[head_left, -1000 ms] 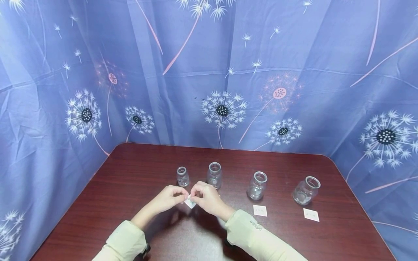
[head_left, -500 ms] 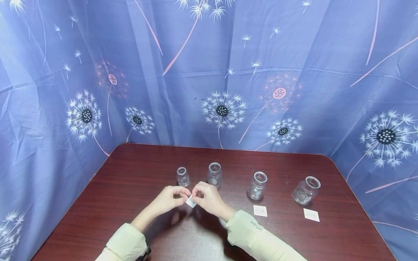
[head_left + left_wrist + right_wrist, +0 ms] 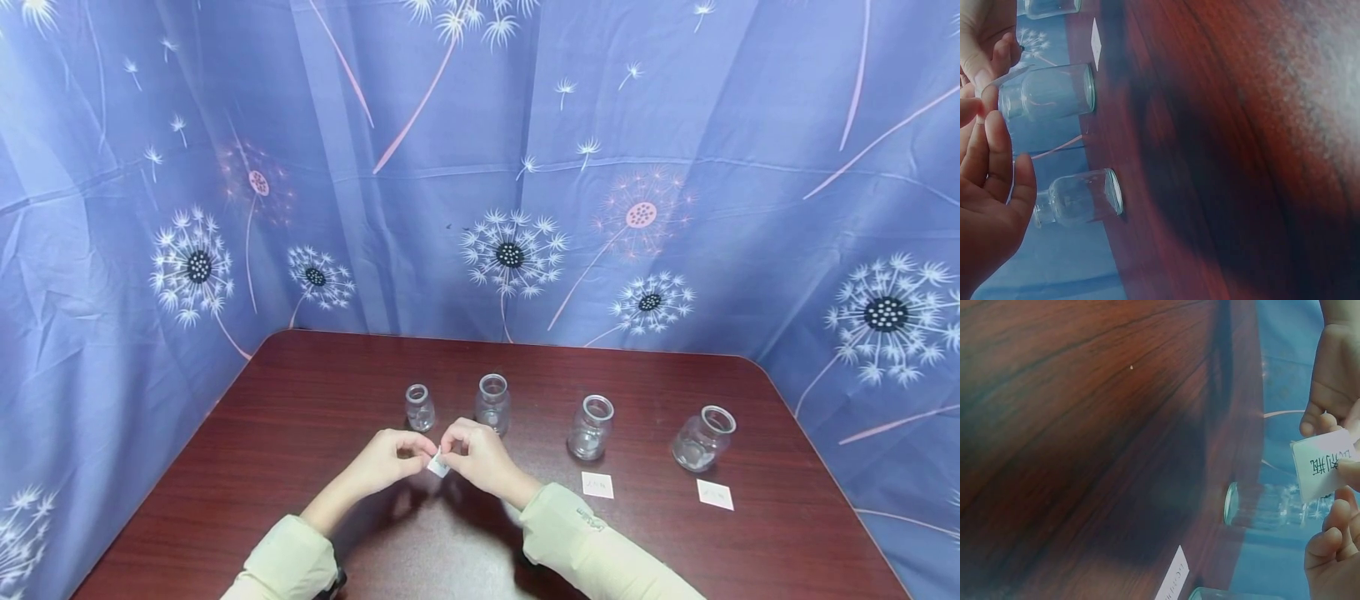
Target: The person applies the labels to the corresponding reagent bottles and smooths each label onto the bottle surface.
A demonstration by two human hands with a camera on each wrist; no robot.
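A small white paper label with dark printed characters is held up between both hands, over the table in front of the smallest glass jar. My left hand pinches its left edge. The right hand has thumb and fingertips on the label's other side, pinching it. Seen from the right wrist, the label is tilted and thumb-covered at one edge. Close behind the right hand stands a second jar, its lower part partly hidden.
Two larger glass jars, one right of centre and one farther right, stand upright and open-mouthed. Before them lie two white labels, one nearer and one at right. A patterned blue curtain rises behind the brown table.
Over the last second the hands and the label shift very slightly to the right, and the label's tilt alters a little. Jars and table labels stay put.
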